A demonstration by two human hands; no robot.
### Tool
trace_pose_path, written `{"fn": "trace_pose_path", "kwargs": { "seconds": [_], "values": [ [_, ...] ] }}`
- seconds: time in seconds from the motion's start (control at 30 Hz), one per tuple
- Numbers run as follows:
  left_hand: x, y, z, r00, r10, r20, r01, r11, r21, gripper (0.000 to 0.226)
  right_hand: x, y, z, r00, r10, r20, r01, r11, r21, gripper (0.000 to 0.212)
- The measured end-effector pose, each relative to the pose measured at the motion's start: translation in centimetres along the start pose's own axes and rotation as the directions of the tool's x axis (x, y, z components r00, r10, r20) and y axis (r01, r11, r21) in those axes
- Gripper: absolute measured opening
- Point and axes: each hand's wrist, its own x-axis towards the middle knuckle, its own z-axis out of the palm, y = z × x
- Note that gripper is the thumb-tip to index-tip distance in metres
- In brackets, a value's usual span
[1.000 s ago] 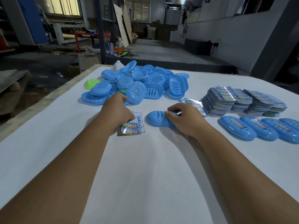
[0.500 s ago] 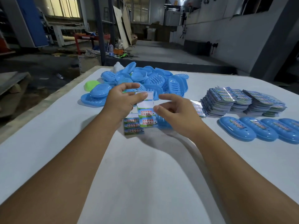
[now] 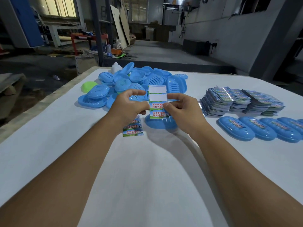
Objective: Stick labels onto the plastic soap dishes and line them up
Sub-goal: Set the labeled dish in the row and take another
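Still mostly to-do, I'd say. The white table (image 3: 49,145) has a big heap of unlabelled blue soap dishes (image 3: 139,82) at the far end, way more than what's finished. Over on the right sit thick stacks of label sheets (image 3: 242,100), so no shortage there. In front of those is the finished row of labelled dishes (image 3: 255,128), side by side and touching; at least four show before the frame cuts off. One bare dish (image 3: 161,123) waits right under the hands. The left hand (image 3: 129,107) pinches the left edge of a label strip (image 3: 157,102), top two slots already blank, two stickers left. The right hand (image 3: 182,108) pinches its right edge, looks like it's peeling the next one. A small pile of strips (image 3: 133,129) lies just beside the bare dish.
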Motion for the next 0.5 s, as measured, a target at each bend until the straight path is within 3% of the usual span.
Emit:
{"fn": "trace_pose_path", "kwargs": {
  "seconds": [0.37,0.5],
  "values": [
    [-0.42,0.44,-0.23,1.0,0.002,0.004,-0.002,0.999,0.038,0.039,-0.04,0.06,-0.04,0.999,0.009,-0.034,-0.012,0.996,-0.09,0.031],
    [-0.84,0.5,-0.14,0.997,0.021,0.072,-0.023,0.999,0.027,0.039,-0.1,0.3,0.04,0.994,-0.071,-0.082,0.047,0.963,-0.264,0.011]
  ]
}}
